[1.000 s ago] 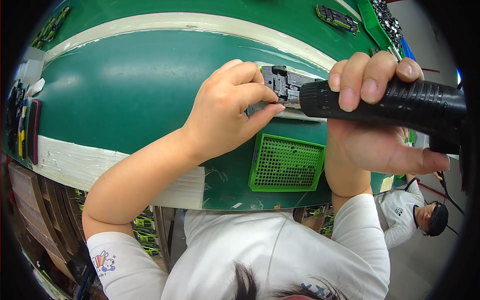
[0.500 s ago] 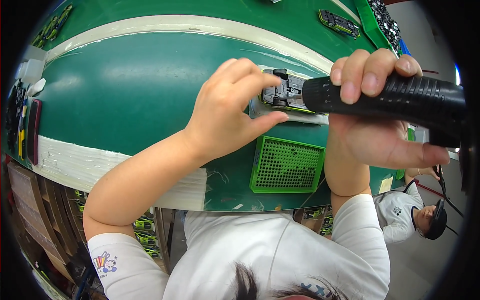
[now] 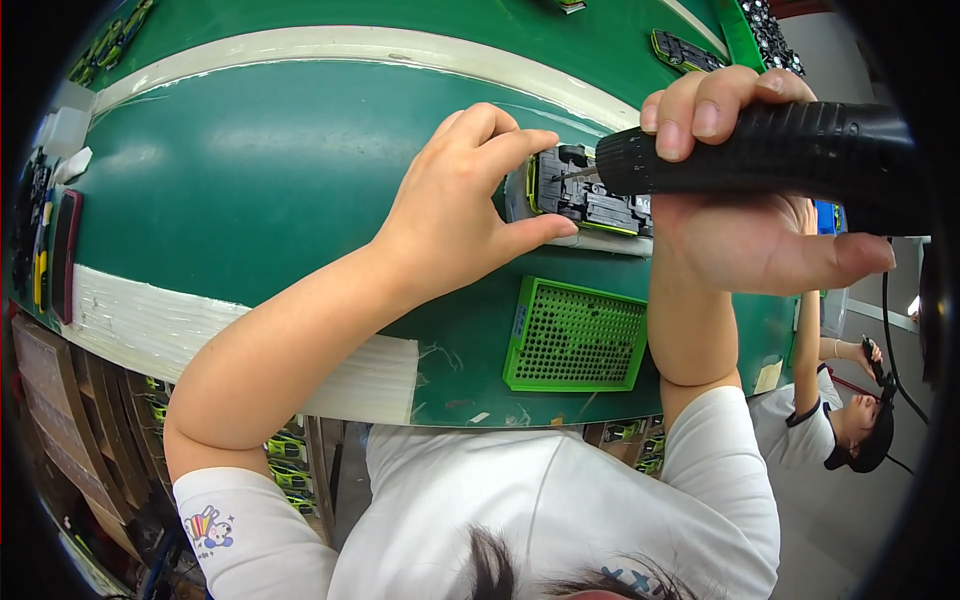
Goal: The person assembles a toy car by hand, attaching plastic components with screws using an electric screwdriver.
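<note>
A toy car (image 3: 600,205) lies upside down in a pale holder (image 3: 620,243), its black underside and wheels facing up and yellow-green body edges showing. My left hand (image 3: 450,195) grips its left end, index finger at the far side and thumb at the near side. In my right hand (image 3: 735,245) is a black electric screwdriver (image 3: 760,150), held level with its nose to the left. Its thin bit points at the car's underside near the left end. The screwdriver hides part of the car's far side.
A green perforated tray (image 3: 577,335) sits near the table edge. Another upturned car (image 3: 685,50) lies at the far right, beside a green bin of small parts (image 3: 768,35). Tools and a dark red case (image 3: 65,255) lie at the left. A co-worker (image 3: 840,420) is at the right.
The screwdriver has shifted slightly up and left, its bit now nearer the car's left end. My left index finger has moved off the underside to the far edge. The co-worker has moved an arm.
</note>
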Tool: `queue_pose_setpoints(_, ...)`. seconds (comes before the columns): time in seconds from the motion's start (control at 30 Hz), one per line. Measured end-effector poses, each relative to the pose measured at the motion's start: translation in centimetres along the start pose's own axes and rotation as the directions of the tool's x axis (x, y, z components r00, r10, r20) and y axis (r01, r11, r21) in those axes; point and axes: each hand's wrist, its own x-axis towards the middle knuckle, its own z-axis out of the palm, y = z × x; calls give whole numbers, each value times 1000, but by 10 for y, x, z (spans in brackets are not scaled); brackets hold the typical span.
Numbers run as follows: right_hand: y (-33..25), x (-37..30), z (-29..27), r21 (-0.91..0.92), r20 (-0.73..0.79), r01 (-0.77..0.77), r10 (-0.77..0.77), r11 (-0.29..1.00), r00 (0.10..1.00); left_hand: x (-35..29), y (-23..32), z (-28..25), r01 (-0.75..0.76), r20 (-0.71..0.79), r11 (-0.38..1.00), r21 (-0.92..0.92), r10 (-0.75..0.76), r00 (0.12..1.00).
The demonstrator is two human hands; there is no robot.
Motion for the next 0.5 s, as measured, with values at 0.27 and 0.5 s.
queue_pose_setpoints(0.27,5,0,8,66,2,-61,61,996,998,1,1,1,30,34,998,-56,-28,999)
queue_pose_setpoints(0.5,9,12,13,36,147,-111,104,993,984,4,-2,2,47,65,995,-87,-41,997)
